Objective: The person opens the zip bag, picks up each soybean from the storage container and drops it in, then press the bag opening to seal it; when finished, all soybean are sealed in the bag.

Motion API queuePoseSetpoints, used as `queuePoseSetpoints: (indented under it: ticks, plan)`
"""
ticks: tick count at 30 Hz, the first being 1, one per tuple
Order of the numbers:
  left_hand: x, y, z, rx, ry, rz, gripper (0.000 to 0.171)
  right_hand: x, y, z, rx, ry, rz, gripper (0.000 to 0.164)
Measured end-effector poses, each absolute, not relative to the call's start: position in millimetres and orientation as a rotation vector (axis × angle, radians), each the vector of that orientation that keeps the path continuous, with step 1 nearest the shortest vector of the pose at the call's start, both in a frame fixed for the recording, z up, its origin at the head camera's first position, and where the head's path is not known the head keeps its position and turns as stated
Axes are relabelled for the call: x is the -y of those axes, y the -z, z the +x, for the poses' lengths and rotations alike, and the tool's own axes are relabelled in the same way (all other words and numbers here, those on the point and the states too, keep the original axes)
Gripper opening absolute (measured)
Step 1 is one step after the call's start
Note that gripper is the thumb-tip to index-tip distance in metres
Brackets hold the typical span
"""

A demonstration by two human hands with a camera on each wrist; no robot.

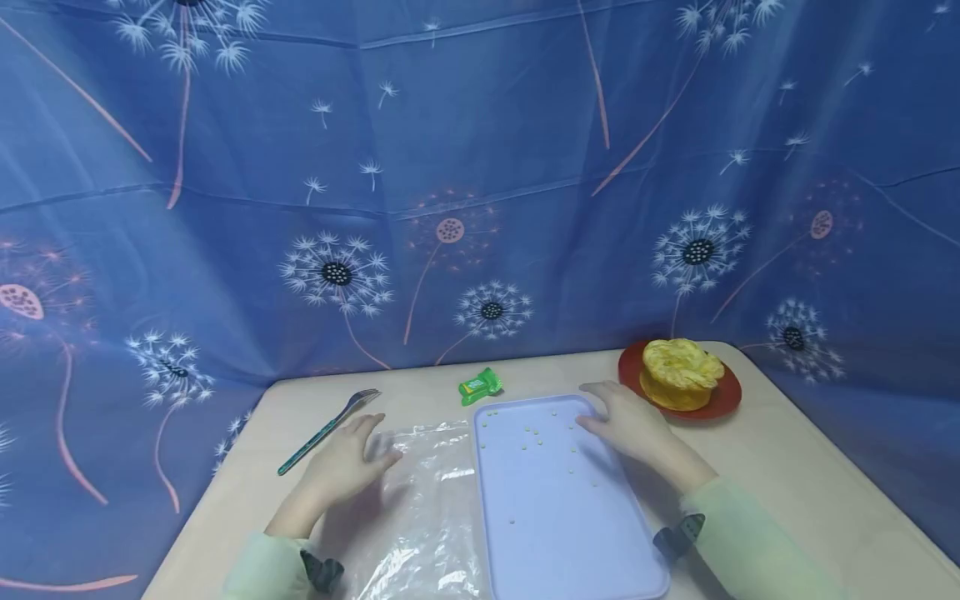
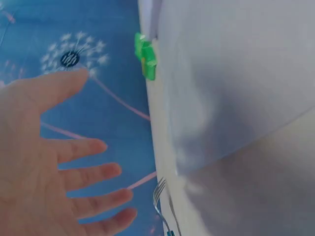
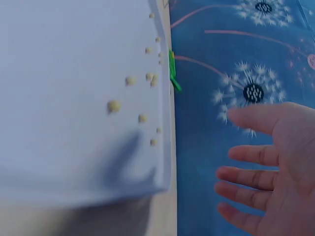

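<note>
A lavender tray lies on the table, with several small pale-yellow beans scattered over it, mostly toward its far end. To its left a clear plastic bag is spread flat. My left hand hovers over the bag's left side, fingers spread and relaxed, holding nothing. Above the tray's far right corner is my right hand, its fingers also apart and nothing in its grasp. In the right wrist view, its palm and straight fingers show beside the tray edge.
A fork with a teal handle lies left of the bag. Beyond the tray sits a small green wrapped packet. A red plate at the back right bears a yellow round pastry. Behind the table hangs a blue dandelion-print cloth.
</note>
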State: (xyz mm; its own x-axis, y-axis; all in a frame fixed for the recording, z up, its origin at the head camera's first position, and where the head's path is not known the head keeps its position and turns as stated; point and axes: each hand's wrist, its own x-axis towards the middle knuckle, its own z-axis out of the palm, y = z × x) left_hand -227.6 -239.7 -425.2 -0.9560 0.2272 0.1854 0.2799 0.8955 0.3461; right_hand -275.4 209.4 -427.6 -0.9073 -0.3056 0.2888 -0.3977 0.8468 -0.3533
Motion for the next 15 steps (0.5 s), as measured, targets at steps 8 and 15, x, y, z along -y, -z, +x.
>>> queuePoseSetpoints:
  ticks: [8,15]
  plan:
    - [258,414,-245,2.895,0.873,-0.410,0.048,-164,418,-293,2.792,-0.852,0.701,0.035]
    - [266,420,-262,2.897,0.970,-0.386,0.036,-113,413,-302,2.838,-0.998,0.835,0.031]
